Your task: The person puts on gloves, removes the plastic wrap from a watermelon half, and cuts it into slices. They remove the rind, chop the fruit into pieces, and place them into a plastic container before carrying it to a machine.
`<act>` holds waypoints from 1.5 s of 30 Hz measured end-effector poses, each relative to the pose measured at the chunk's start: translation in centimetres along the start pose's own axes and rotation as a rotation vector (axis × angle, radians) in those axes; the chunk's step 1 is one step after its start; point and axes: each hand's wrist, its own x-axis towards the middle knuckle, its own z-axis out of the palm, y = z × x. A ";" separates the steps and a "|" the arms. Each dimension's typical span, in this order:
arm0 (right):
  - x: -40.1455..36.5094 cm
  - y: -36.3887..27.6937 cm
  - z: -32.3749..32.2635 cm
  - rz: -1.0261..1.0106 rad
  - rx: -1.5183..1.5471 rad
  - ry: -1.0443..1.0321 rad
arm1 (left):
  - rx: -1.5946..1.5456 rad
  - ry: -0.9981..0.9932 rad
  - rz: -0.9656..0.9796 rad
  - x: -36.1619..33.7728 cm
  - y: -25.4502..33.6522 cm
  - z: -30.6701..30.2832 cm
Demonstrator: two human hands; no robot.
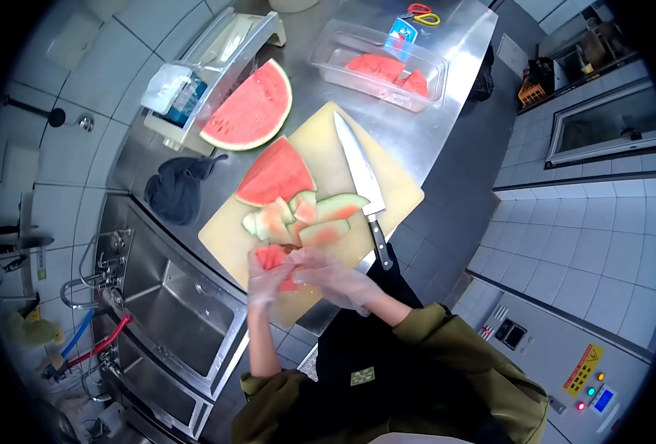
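Observation:
My left hand, in a clear plastic glove, is closed around a piece of red watermelon flesh at the near end of the cutting board. My right hand, gloved the same way, meets it there with bent fingers on the piece; its fingertips are partly hidden. Cut-off watermelon rinds lie in a loose heap just beyond both hands. Behind them rests a large watermelon wedge. A chef's knife lies along the board's right side, its black handle towards me.
A bigger watermelon slice lies on the steel counter beyond the board. Farther back, a clear plastic tub holds watermelon pieces, near scissors. On the left are a dark cloth and a steel sink.

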 end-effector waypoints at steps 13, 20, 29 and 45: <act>16.3 -38.5 -23.5 -0.817 -2.336 -0.181 | 0.404 0.066 0.503 27.0 28.2 26.9; 17.6 -40.1 -22.7 -0.501 -2.429 -0.202 | 0.815 0.280 0.260 30.4 28.3 31.1; 21.4 -37.5 -26.7 -0.706 -2.450 -0.238 | 0.204 0.286 0.710 14.3 25.5 32.0; 14.1 -40.2 -17.2 -0.718 -2.311 -0.182 | 0.995 0.398 0.303 -0.4 11.9 22.5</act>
